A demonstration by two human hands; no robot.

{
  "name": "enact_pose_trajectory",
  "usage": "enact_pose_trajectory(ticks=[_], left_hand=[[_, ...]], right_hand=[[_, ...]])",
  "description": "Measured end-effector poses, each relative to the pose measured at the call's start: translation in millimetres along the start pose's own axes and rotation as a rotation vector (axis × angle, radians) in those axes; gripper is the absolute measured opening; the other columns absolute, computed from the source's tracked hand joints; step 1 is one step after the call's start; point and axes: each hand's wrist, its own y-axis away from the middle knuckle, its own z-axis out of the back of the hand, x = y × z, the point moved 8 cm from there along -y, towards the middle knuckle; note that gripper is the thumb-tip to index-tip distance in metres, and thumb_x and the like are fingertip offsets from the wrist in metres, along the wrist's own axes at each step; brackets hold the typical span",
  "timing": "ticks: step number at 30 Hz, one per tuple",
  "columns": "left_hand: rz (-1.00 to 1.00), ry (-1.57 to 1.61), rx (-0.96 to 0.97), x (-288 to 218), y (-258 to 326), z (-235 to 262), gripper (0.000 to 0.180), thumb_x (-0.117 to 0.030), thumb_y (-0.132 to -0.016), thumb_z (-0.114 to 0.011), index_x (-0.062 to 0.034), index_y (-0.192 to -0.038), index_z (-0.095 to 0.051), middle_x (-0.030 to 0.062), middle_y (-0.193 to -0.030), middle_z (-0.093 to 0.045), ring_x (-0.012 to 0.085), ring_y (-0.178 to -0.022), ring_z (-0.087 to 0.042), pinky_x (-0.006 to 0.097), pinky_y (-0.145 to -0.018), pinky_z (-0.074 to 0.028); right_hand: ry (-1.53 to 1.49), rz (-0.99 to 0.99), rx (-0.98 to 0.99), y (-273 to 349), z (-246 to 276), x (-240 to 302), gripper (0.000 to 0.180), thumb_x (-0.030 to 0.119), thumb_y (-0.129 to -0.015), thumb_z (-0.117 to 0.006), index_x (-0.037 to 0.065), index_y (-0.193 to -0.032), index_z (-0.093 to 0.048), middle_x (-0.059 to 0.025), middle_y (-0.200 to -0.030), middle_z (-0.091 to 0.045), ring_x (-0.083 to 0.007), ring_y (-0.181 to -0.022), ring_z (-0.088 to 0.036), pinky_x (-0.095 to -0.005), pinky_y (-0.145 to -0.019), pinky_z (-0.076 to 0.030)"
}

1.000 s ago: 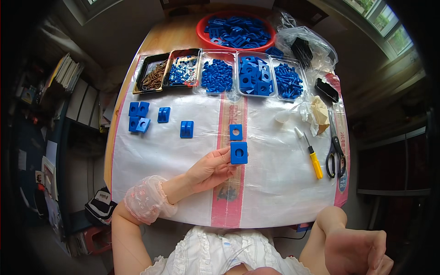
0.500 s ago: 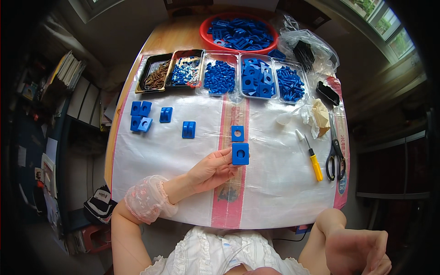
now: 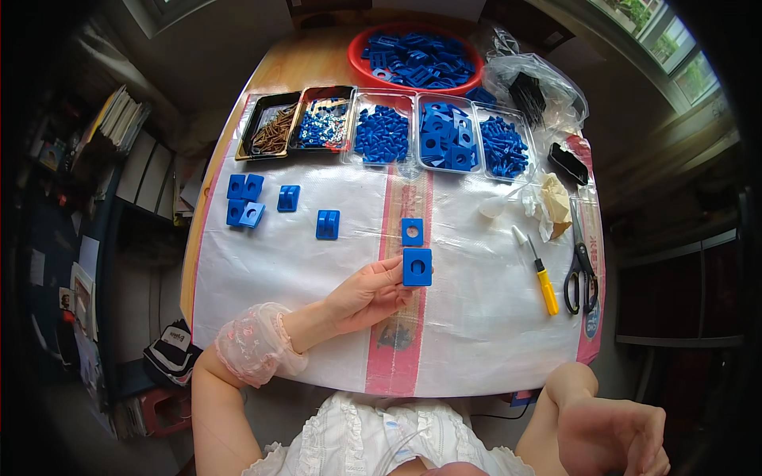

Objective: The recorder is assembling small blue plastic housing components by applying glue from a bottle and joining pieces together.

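My left hand [image 3: 371, 295] is closed on the edge of a blue square plastic block [image 3: 417, 267] with a round hole, pinching it between thumb and fingers above the table. Just beyond the block lies a flat blue square piece [image 3: 412, 232] with a hole. My right hand [image 3: 611, 438] is raised off the table at the lower right, palm showing and fingers loosely bent, with nothing visible in it. To the left on the sheet sit a blue ribbed block [image 3: 327, 224], a similar ribbed block [image 3: 288, 198] and a cluster of blue holed blocks [image 3: 236, 213].
Along the back stand a tray of brown screws [image 3: 271, 129], a tray of small shiny nuts [image 3: 321, 120] and clear trays of blue parts [image 3: 382, 133]. Behind is a red basin [image 3: 355, 67]. On the right lie a yellow-handled screwdriver [image 3: 547, 292], black scissors [image 3: 583, 275] and crumpled paper [image 3: 549, 205].
My right hand has shifted slightly to the left. My left hand holds the blue block in nearly the same place.
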Motion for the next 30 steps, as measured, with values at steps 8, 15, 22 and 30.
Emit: enact_pose_trajectory(ticks=[8, 15, 22, 30], left_hand=[[-0.006, -0.012, 0.01, 0, 1, -2, 0.029, -0.019, -0.1, -0.058, -0.0043, -0.125, -0.056, 0.0007, -0.103, -0.061, 0.0051, -0.083, -0.054, 0.02, -0.076, -0.048], [-0.011, -0.04, 0.001, -1, 0, 0, 0.029, -0.019, -0.099, -0.059, -0.0044, -0.124, -0.056, 0.0005, -0.103, -0.061, 0.005, -0.084, -0.054, 0.02, -0.075, -0.047], [-0.011, -0.036, -0.001, 0, -1, 0, 0.029, -0.02, -0.1, -0.059, -0.0045, -0.125, -0.057, 0.0003, -0.103, -0.061, 0.0049, -0.084, -0.054, 0.02, -0.076, -0.048], [-0.016, -0.035, 0.016, 0, -1, 0, 0.029, -0.02, -0.099, -0.059, -0.0042, -0.124, -0.057, 0.0004, -0.102, -0.061, 0.005, -0.084, -0.054, 0.02, -0.076, -0.048]], right_hand=[[-0.229, 0.155, -0.089, 0, 1, -2, 0.013, 0.005, -0.095, -0.049, 0.014, -0.086, -0.047, 0.0089, -0.084, -0.055, -0.0023, -0.09, -0.06, -0.025, -0.096, -0.041], [-0.139, 0.234, -0.052, -4, 5, 4, 0.009, 0.007, -0.095, -0.05, 0.012, -0.089, -0.05, 0.0067, -0.087, -0.059, -0.0035, -0.088, -0.062, -0.0249, -0.093, -0.047], [-0.182, 0.208, -0.078, -4, 11, 9, 0.002, 0.01, -0.095, -0.054, 0.008, -0.095, -0.054, 0.0019, -0.094, -0.062, -0.008, -0.088, -0.065, -0.0249, -0.087, -0.054], [-0.151, 0.025, -0.048, -8, 10, 2, 0.002, 0.009, -0.094, -0.054, 0.007, -0.094, -0.053, 0.0012, -0.093, -0.063, -0.0089, -0.09, -0.066, -0.0257, -0.089, -0.054]])
